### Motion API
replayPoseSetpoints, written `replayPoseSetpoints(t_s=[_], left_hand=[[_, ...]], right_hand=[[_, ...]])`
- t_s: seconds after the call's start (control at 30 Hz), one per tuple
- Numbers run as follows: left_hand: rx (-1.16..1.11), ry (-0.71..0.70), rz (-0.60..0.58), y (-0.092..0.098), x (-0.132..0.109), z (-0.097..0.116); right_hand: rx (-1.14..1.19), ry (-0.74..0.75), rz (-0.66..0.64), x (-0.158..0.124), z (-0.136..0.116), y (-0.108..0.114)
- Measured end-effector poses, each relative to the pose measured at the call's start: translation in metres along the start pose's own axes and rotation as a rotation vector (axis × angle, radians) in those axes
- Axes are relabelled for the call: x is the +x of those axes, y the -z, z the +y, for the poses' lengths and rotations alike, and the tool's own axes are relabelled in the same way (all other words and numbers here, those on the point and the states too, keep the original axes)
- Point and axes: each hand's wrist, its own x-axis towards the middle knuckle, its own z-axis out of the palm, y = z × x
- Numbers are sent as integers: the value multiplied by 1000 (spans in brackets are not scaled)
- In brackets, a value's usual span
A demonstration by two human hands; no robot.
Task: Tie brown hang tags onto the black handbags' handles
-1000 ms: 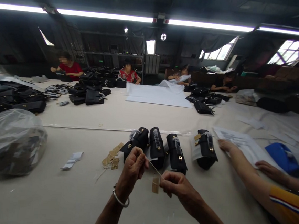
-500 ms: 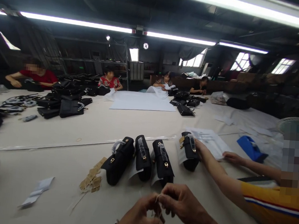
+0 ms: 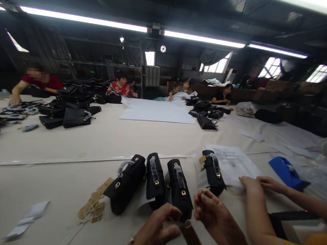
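Both forearms reach in low over the table (image 3: pixel 62 190). The left hand (image 3: pixel 157 233) curls, thumb and fingers apart; the right hand (image 3: pixel 215 217) pinches a string (image 3: pixel 201 191). Between them 1 brown tag (image 3: pixel 192 240) slants, its long axis running down-right.

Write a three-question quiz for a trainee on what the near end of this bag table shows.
1. True or false: a brown tag is between the person's left hand and right hand.
2. How many black bags make up the near row? A two, B four, C six.
3. What lies just left of that row?

Key: 1 true. 2 B. 3 a pile of loose tags.
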Motion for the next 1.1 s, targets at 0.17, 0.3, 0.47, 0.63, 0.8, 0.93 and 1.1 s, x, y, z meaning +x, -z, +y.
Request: replayPoseSetpoints(t_s=[0.17,0.3,0.47,0.63,0.8,0.93,1.1], left_hand=[[645,8,209,19,68,8],[827,10,145,20,118,-4],[634,31,215,19,146,-17],[412,115,281,21,156,-24],[438,136,333,21,167,-29],[409,193,319,29,170,-32],[719,269,200,43,172,-29]], right_hand=[[-668,-12,122,78,-10,31],[-863,-230,-58,135,-10,48],[-769,-386,-338,168,-13,56],[-698,-455,-460,187,-13,64],[-679,-488,-512,201,-5,68],[-682,-480,-496,203,-2,69],[-700,-428,-378,208,-10,79]])
